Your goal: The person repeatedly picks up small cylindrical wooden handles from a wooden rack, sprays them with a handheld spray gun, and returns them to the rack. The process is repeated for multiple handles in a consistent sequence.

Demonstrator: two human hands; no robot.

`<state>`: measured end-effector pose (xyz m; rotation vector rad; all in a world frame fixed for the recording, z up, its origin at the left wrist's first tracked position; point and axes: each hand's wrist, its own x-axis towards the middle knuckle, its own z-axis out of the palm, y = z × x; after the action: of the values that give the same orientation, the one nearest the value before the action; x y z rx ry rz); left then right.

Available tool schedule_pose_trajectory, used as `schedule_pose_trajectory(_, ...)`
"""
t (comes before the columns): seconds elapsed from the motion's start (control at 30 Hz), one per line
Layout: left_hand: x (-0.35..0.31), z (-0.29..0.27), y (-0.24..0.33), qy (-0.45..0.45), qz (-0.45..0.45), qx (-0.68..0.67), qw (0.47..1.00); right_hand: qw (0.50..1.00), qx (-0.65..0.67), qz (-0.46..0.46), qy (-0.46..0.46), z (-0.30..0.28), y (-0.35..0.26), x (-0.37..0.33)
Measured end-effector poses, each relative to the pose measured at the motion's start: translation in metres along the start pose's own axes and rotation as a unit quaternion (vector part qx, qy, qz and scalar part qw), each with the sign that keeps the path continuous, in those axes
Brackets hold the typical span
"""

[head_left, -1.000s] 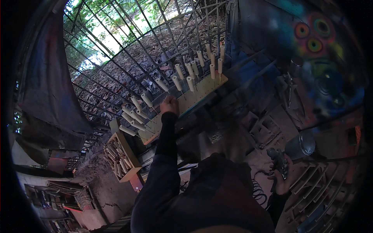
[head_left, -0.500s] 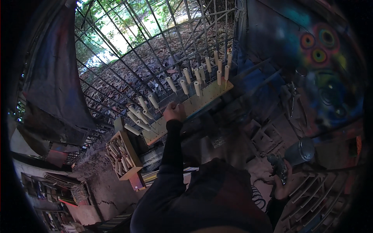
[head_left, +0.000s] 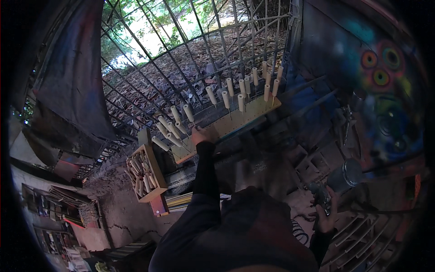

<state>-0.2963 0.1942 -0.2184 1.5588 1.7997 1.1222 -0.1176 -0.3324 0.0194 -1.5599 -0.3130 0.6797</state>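
My left hand [head_left: 202, 134] is over the middle of a long yellowish board [head_left: 253, 113], its fingers closed in a pinch. Whatever is between the fingertips is too small or hidden to make out. Pale cylinders stand on thin pins along the board: one group [head_left: 174, 129] just left of this hand, another [head_left: 241, 102] to its right, some of them leaning. At the lower right, my right hand [head_left: 327, 213] is wrapped around a spray gun [head_left: 320, 196], which has a grey metal cup [head_left: 345, 177] attached.
An open wooden box [head_left: 159, 180] full of small cylindrical pieces sits left of the board. Beyond stands a barred lattice [head_left: 190, 54] with leaf litter behind it. A paint-splashed panel [head_left: 358, 50] rises at the right, above a slatted rack [head_left: 367, 231]. A coiled hose [head_left: 299, 230] lies near my body.
The view has shifted, moving the board and box rightward in the picture. My left hand now sits lower against the board, close to the left group of cylinders. The right hand keeps its hold.
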Motion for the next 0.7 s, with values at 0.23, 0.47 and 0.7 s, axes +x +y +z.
schedule_pose_trajectory(0.23, -0.014, -0.006, 0.031, 0.078, 0.042, 0.004, 0.996, 0.999, 0.002, -0.033, -0.043, 0.001, -0.001, 0.0)
schedule_pose_trajectory(0.47, -0.091, -0.063, 0.129, 0.054, 0.229, -0.058, 0.97, 1.0, 0.028, -0.002, 0.0, 0.002, -0.004, -0.005)
schedule_pose_trajectory(0.7, -0.219, -0.079, 0.178, -0.444, 0.15, -0.235, 0.851, 0.992, -0.092, -0.042, 0.08, -0.009, -0.003, -0.006)
